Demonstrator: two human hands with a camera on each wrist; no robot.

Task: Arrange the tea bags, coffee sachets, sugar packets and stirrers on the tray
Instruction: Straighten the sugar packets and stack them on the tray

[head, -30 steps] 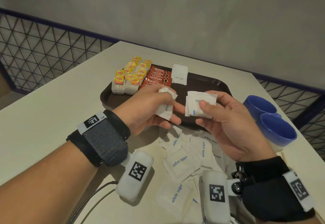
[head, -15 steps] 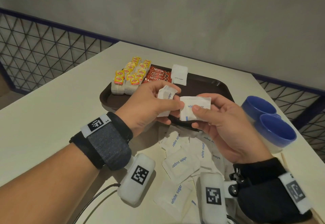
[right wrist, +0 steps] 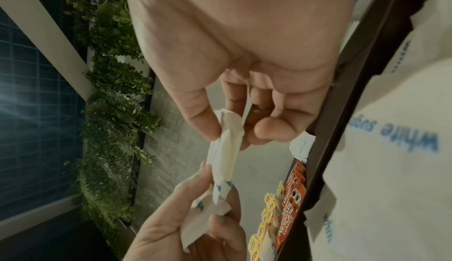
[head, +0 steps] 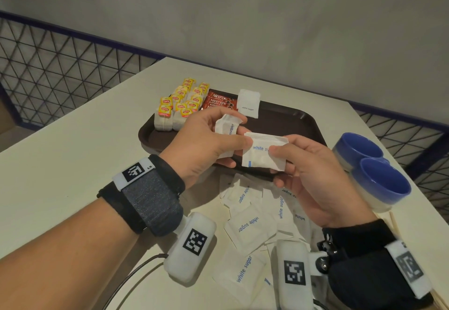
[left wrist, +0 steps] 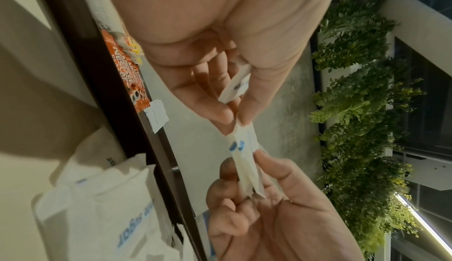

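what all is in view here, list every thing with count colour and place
tray: one, dark brown, far middle of the table
tea bags: a dozen or so, white with yellow tags, left end of the tray
coffee sachets: a few, red, on the tray beside the tea bags
sugar packet stack: small stack, white, on the tray right of the sachets
loose sugar packets: many, white with blue print, on the table in front of the tray
cups: two, blue inside, right of the tray
stirrers: count unclear, pale wood, right table edge
table: one, cream
left hand: holds one sugar packet
right hand: holds a few sugar packets
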